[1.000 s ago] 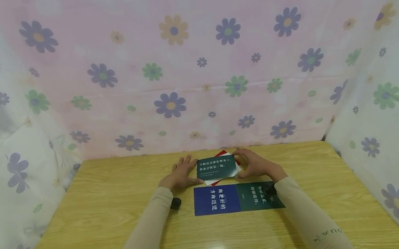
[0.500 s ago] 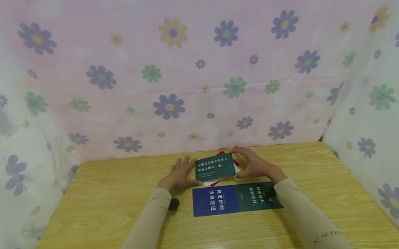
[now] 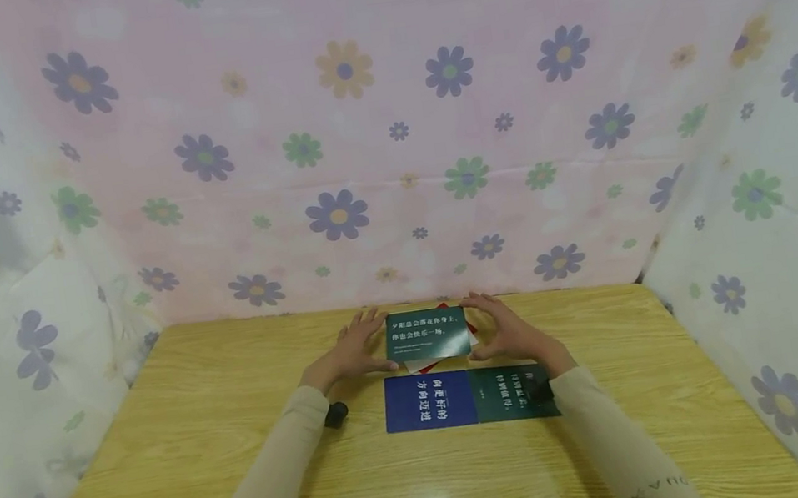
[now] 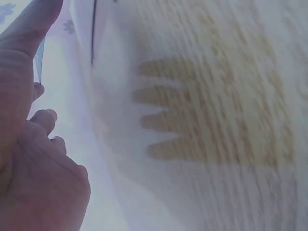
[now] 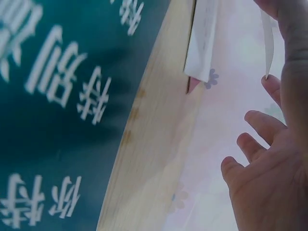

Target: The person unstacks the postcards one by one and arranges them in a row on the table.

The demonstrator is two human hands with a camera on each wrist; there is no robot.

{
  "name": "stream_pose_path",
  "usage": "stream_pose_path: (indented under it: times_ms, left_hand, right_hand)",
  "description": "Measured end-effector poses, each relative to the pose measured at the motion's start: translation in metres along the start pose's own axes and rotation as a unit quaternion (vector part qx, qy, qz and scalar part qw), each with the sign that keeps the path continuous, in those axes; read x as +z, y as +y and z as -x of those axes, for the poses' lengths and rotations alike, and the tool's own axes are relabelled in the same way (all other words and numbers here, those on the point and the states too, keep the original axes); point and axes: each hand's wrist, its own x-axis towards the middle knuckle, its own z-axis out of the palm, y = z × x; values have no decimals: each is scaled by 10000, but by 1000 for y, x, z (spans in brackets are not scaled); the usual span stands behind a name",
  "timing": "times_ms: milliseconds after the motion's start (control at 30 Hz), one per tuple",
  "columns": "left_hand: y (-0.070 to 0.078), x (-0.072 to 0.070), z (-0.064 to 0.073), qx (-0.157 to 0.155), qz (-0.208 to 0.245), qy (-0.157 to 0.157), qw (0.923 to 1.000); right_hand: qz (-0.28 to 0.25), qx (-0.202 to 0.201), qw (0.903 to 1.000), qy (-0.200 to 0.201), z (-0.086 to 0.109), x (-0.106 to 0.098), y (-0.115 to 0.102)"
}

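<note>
A dark green card [image 3: 427, 334] with white Chinese lettering is held by its short ends between both hands, raised over a red and white stack. My left hand [image 3: 347, 354] pinches its left end; in the left wrist view the card [image 4: 40, 60] is a thin sliver beside the thumb. On the other end, my right hand [image 3: 512, 333] pinches the edge between thumb and finger, and the card [image 5: 268, 48] appears edge-on in the right wrist view. Below it lies the stack of cards [image 5: 202, 45], mostly hidden in the head view.
Nearer the body, a blue card [image 3: 430, 401] and another dark green card [image 3: 504, 392] lie side by side on the wooden table [image 3: 192, 461]. The right forearm covers part of the green one. Floral cloth [image 3: 387, 158] rises behind and at both sides.
The held green card has risen slightly and levelled after a brief tilt. My left hand has shifted a little left. The blue and green cards on the table have stayed put.
</note>
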Motion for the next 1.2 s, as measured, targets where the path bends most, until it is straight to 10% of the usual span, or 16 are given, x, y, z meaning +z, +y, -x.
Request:
stream_pose_path:
  times_ms: [1200]
  left_hand:
    - [3, 3, 84, 625, 5, 266, 9977]
  right_hand:
    - [824, -178, 9964, 104, 47, 43, -56]
